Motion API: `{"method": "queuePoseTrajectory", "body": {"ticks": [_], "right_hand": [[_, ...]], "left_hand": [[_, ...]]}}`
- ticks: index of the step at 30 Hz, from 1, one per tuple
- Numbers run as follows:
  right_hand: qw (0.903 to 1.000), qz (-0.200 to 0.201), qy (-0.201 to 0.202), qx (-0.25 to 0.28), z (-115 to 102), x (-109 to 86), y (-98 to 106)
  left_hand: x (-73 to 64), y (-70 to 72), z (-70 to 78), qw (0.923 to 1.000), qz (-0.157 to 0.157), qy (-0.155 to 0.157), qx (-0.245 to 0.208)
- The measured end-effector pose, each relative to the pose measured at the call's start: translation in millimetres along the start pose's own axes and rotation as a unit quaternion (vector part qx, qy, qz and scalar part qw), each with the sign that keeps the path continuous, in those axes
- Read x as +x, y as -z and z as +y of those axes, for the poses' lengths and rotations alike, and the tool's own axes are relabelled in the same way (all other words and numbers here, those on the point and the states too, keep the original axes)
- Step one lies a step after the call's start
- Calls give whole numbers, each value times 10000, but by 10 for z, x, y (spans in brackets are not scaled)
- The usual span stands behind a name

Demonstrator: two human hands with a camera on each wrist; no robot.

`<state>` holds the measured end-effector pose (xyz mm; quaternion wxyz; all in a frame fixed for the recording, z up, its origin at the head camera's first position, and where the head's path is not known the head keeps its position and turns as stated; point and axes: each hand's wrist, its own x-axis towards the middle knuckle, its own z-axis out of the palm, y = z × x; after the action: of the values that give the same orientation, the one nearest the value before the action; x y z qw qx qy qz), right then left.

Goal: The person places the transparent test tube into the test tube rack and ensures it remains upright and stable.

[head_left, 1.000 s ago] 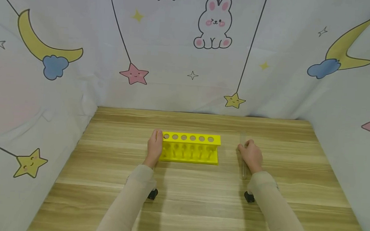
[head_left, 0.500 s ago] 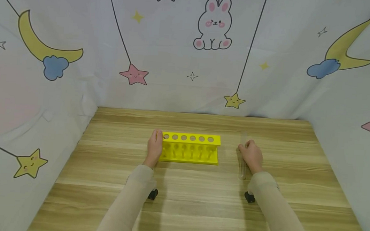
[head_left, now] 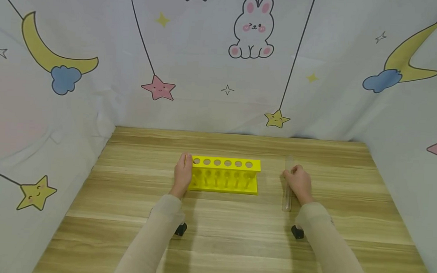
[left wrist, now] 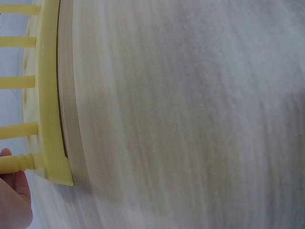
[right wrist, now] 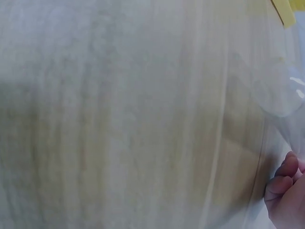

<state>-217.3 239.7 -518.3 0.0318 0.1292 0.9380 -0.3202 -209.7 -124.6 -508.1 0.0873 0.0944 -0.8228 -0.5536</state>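
Observation:
A yellow test tube rack (head_left: 224,164) stands on the table, with a row of round holes along its top and pegs below. My left hand (head_left: 183,172) grips the rack's left end; in the left wrist view its fingers (left wrist: 21,183) show by the end peg. To the right of the rack, my right hand (head_left: 298,182) pinches a clear test tube (head_left: 287,200) between thumb and fingers. The tube's rounded end points toward me. In the right wrist view, that rounded end (right wrist: 281,95) looms large over the table, and the fingers (right wrist: 276,188) hold it farther back.
The wood-grain table (head_left: 235,248) meets a white printed curtain (head_left: 207,61) at the back and both sides. Small black wrist devices (head_left: 180,229) sit under the sleeves. A corner of the yellow rack shows at the top right of the right wrist view.
My right hand has shifted slightly to the right, and the test tube's position has changed a little with it. The left hand and the rack have stayed put.

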Motion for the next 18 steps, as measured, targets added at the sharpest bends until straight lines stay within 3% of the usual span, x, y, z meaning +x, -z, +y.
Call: {"method": "queuePoseTrajectory", "body": {"ticks": [18], "right_hand": [[9996, 15, 31, 274, -58, 3, 97]], "left_hand": [[20, -11, -31, 10000, 18, -16, -55]]}}
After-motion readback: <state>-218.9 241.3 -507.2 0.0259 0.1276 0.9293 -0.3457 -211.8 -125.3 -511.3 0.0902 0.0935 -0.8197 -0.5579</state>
